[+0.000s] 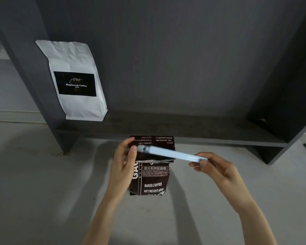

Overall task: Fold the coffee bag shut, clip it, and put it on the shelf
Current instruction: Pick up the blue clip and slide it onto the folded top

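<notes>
I am looking down at the dark shelf (184,131), its board lying bare to the right of a white coffee bag (74,80) that is leaning at the left end against the upright. Below it, the brown coffee bag (152,177) is standing on the pale counter (34,183), just in front of the shelf edge, with its top flap folded over toward me. My left hand (124,165) is pinching the flap and the hinge end of the pale blue clip (171,153), while my right hand (217,167) is grasping the other end with its fingers (198,163) closed around it. The clip is lying slanted across the fold, and I cannot tell whether its two bars are already straddling the flap or only resting on top. That is the main risk, I think: if I am snapping it shut at this angle, it may be catching only one corner, so the fold springs open. The bag is also standing free, so pushing down could be tipping it over and spilling coffee.
</notes>
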